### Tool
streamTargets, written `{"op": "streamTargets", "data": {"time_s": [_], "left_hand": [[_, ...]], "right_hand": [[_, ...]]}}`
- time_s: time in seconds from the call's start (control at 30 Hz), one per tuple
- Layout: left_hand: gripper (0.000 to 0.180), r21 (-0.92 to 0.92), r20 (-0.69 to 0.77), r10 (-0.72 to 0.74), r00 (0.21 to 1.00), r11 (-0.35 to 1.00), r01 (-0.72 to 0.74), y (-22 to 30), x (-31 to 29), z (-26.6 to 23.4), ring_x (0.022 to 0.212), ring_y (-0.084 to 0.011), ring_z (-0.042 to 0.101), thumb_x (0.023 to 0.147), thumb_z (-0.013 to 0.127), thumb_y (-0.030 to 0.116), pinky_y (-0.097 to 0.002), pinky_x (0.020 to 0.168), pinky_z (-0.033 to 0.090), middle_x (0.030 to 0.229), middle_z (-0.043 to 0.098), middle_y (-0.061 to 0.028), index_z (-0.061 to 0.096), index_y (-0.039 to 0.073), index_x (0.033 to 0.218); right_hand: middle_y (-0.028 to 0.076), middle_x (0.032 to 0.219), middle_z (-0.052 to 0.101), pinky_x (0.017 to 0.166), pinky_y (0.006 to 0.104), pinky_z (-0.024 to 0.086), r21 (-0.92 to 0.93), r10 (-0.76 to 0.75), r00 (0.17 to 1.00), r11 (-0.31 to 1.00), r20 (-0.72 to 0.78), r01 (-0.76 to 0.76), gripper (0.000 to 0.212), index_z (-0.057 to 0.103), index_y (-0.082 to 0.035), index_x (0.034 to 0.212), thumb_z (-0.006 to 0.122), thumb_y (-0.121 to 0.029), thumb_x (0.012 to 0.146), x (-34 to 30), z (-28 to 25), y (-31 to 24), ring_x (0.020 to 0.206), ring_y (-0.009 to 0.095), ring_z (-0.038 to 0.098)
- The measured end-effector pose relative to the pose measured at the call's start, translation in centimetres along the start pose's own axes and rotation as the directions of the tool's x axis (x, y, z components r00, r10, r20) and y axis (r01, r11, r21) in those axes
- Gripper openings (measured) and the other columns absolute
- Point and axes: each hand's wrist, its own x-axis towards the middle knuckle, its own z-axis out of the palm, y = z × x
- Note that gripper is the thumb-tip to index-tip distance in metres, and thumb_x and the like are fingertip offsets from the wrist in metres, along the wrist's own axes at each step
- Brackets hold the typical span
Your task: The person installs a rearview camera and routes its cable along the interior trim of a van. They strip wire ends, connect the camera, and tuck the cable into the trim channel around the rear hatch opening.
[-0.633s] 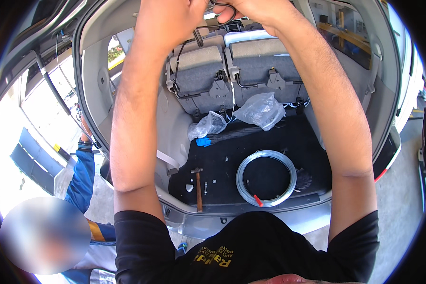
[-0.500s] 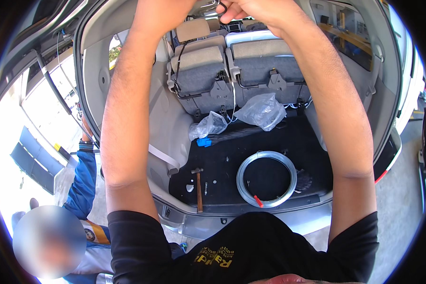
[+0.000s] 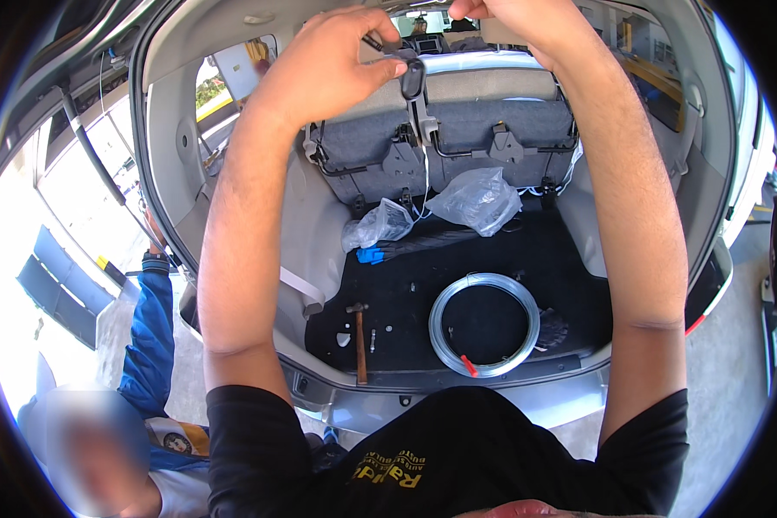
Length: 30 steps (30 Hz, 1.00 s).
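Both my arms reach up into the open rear of a vehicle. My left hand is raised, its thumb and fingers curled round a black looped thing that hangs by the thumb; its kind cannot be made out. Near the top edge is my right hand, fingers pinched together and partly cut off by the frame; whatever they hold is hidden. Behind the hands stand the backs of the grey rear seats.
A coil of silvery wire with a red tip, a hammer and small parts lie on the black cargo floor. Clear plastic bags and a blue-ended dark bundle lie by the seats. A person in a blue sleeve stands at left.
My hands have moved apart. The left came down and nearer with the black looped thing; the right shifted to the right. The person at left lowered slightly.
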Motion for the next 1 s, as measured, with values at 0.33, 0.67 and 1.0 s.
{"op": "streamTargets", "data": {"time_s": [0.33, 0.67, 1.0], "left_hand": [[0.019, 0.435, -0.340, 0.145, 0.929, 0.900, 0.019, 4.2, 1.1, 0.9, 0.097, -0.0289, 0.065, 0.088, 0.069, 0.021, -0.0430, 0.080, 0.053, 0.099, 0.067, -0.0095, 0.067, 0.005, 0.096], [0.013, 0.565, -0.364, 0.205, 0.908, 0.824, 0.041, 3.8, 4.5, 3.6, 0.078, -0.0403, 0.068, 0.087, 0.061, 0.013, -0.0501, 0.072, 0.056, 0.082, 0.068, -0.0190, 0.066, 0.000, 0.086], [0.018, 0.099, -0.694, 0.157, 0.702, 0.987, -0.124, 3.1, 3.9, 3.1, 0.066, -0.0405, 0.066, 0.090, 0.066, 0.014, -0.0503, 0.059, 0.053, 0.073, 0.064, -0.0204, 0.059, 0.002, 0.079]], "right_hand": [[0.004, 0.087, 0.070, 0.069, 0.0245, 0.056, 0.192, 0.031, 0.996, 0.980, 0.081, -0.046, 0.007, 0.066, -0.005, 0.101, 0.063, -0.011, 0.101, -0.3, 0.6, 1.0, 0.074, 0.012, 0.068], [0.000, 0.087, 0.066, 0.067, 0.0218, 0.049, 0.178, -0.216, 0.957, 0.967, 0.191, 0.183, 0.027, 0.057, -0.006, 0.105, 0.072, -0.029, 0.099, -2.3, 0.0, -0.9, 0.073, 0.008, 0.061], [0.001, 0.080, 0.062, 0.064, 0.0243, 0.049, -0.137, -0.198, 0.980, 0.971, 0.007, 0.197, 0.007, 0.056, -0.004, 0.097, 0.061, -0.005, 0.101, -0.8, 0.6, -1.7, 0.070, 0.009, 0.059]]}}
